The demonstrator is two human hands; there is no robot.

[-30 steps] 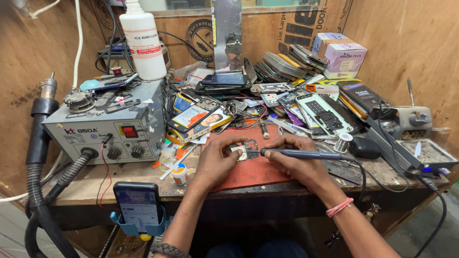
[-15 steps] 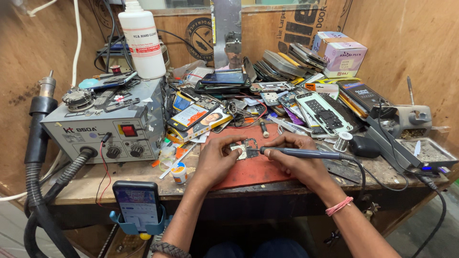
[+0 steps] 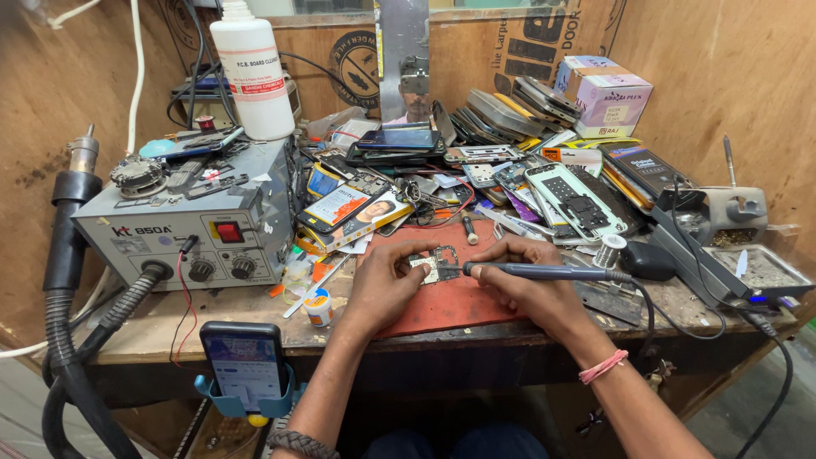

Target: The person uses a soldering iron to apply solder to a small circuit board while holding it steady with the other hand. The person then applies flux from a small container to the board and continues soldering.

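Very little has changed in the last second. The two hands were already bent over the same small job, and they are still in the same spot on the red mat (image 3: 450,302). So the work is going on slowly and with care — nothing has been picked up or put down.

The left hand (image 3: 387,285) is curled, and its finger and thumb pinch the small circuit board (image 3: 435,263) to keep it from sliding. The board lies flat on the mat, near the middle of the worktop (image 3: 161,327), just in front of the person. Its long side seems to run from about 10 o'clock to 4 o'clock, but the fingers hide part of it, so that is hard to tell for sure.

The right hand (image 3: 531,289) is closed around the soldering pen (image 3: 544,272), the way you hold a pencil. The pen lies almost level. Its long line runs from 3 o'clock to 9 o'clock, and its tip points to 9 o'clock, right at the edge of the board. Its cord trails off toward 3 o'clock.

Around the hands there is a lot of stuff (mostly phone parts). A grey hot-air station (image 3: 187,229) sits at 9 o'clock. A tall white bottle (image 3: 252,68) stands at 11 o'clock. A little round pot (image 3: 319,308) sits just left of the left hand, and a phone in a blue holder (image 3: 245,364) hangs at the near edge, at 7 o'clock.
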